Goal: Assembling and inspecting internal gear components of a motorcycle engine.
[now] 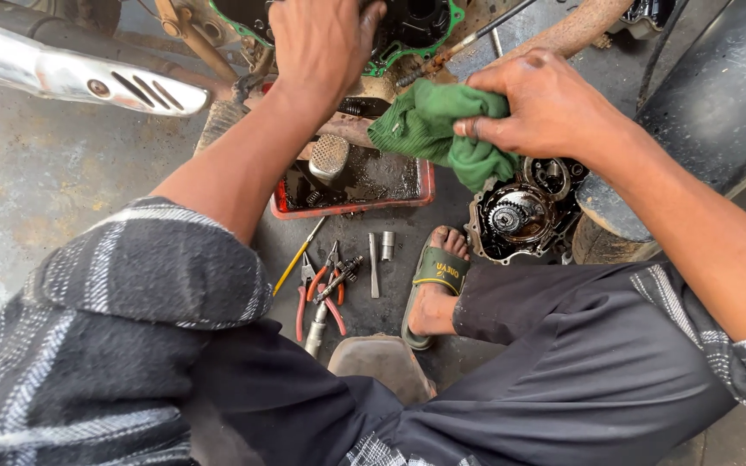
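- Green rag (438, 129): soft knit cloth, crumpled into a thick wad, pinched at its upper right edge by the right hand (546, 108); hangs above the far end of the red tray and the floor.
- Engine casing (412, 26): black open housing edged by a green gasket, at top of view; the left hand (321, 43) is pressed against its opening, fingers spread over the rim.

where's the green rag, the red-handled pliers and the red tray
green rag (429, 121), head view, on the bunched cloth left of the right hand's fingers
red-handled pliers (302, 304), head view, on the left handle
red tray (351, 207), head view, on its near rim
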